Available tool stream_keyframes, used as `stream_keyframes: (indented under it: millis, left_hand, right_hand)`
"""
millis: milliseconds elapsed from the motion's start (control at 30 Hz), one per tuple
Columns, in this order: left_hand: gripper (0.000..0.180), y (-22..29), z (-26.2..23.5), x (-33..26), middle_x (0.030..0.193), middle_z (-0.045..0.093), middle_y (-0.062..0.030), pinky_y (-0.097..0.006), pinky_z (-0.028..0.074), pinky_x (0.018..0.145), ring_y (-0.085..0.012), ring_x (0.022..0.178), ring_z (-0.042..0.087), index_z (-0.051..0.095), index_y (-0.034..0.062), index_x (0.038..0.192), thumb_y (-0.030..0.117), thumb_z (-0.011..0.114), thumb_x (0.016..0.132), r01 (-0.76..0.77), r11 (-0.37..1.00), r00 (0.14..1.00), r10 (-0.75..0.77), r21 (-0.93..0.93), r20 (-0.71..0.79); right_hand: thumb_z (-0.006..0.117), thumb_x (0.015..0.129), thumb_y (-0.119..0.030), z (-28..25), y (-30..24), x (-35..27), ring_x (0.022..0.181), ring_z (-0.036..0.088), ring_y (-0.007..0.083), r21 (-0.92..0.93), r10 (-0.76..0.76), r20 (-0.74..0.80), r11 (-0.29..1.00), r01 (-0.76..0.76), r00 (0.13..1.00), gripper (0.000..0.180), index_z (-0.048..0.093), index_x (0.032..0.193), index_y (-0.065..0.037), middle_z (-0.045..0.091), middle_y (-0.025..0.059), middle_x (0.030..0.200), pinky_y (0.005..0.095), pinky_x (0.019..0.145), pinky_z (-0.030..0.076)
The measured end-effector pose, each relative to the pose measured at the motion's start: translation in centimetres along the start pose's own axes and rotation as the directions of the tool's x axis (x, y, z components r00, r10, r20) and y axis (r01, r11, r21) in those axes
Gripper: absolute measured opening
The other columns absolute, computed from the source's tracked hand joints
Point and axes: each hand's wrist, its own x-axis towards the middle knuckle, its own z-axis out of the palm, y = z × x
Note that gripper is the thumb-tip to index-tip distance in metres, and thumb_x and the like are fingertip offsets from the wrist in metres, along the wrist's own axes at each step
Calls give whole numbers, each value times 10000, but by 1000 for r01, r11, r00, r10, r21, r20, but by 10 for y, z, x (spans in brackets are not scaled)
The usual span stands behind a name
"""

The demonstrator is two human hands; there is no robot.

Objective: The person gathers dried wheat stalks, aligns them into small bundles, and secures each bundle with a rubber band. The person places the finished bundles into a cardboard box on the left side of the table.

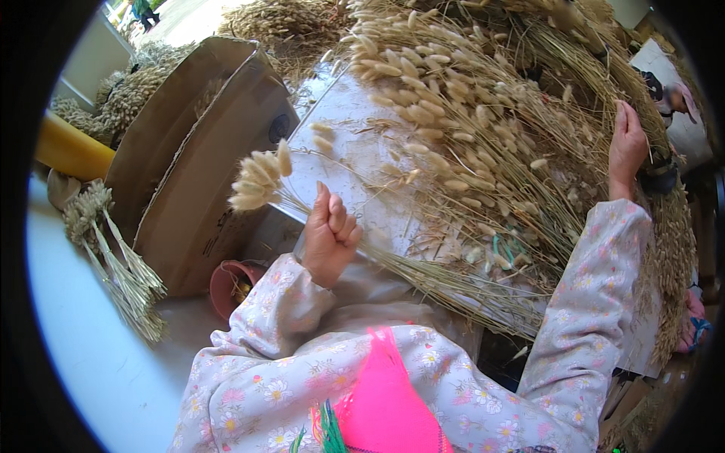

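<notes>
My left hand (331,235) is closed round a small bunch of dried bunny-tail grass (258,181). Its fluffy cream heads stick out to the left, past the thumb, and the thin stems trail to the lower right over the table edge. On the right side of the table my right hand (628,147) has its fingers stretched upward, against the stems of a large heap of bunny-tail grass (442,113). Part of its fingers is turned away, and no separate stem shows in them. Two loose heads (322,137) lie on the white tabletop (370,204) beyond my left hand.
A tall cardboard box (204,174) stands left of the table, with a pink bucket (226,291) by its base. Left of it lies a tied bunch of dried stems (121,257). A yellow pipe (75,147) runs behind. Another person (676,98) is at the far right.
</notes>
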Motion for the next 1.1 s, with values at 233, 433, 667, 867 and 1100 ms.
stream_keyframes:
  millis: [233,433,667,867,1100]
  left_hand:
    - [421,0,-3,-2,477,234,60,-261,179,398,-77,408,200,442,166,695,460,454,996,2,1000,1000,-2,-6,-24]
    - [454,0,3,-1,456,208,63,-260,162,387,-72,385,166,445,165,665,460,416,1010,4,998,998,-8,-60,-57]
    - [457,1,-2,-1,461,209,63,-254,158,381,-69,385,157,449,160,658,444,419,1014,-4,999,1000,3,-46,-12]
    - [441,1,-10,-1,472,193,67,-253,148,379,-65,392,140,452,160,681,437,403,1021,25,991,999,-20,-129,37]
    - [461,1,-28,16,446,149,91,-230,122,349,-52,356,109,433,181,672,475,364,1021,28,989,966,11,-147,256]
  right_hand:
    - [492,983,-342,78,-25,-74,749,688,332,41,3,416,999,-22,909,269,689,1018,-162,708,112,819,430,604,534]
    - [545,966,-253,100,-33,-114,599,516,82,408,372,684,518,-752,627,210,667,952,-82,609,2,713,257,555,431]
    - [546,988,-243,72,-48,-101,470,410,40,656,294,677,175,-734,675,201,633,1043,-71,517,-45,635,191,426,321]
    - [575,966,-263,61,-60,-94,411,284,24,697,378,702,-191,-691,604,190,625,1053,-103,362,-80,537,195,365,202]
    - [657,900,-259,67,-53,-91,440,308,52,559,355,814,-694,-454,460,149,626,988,-144,340,-74,526,223,385,216]
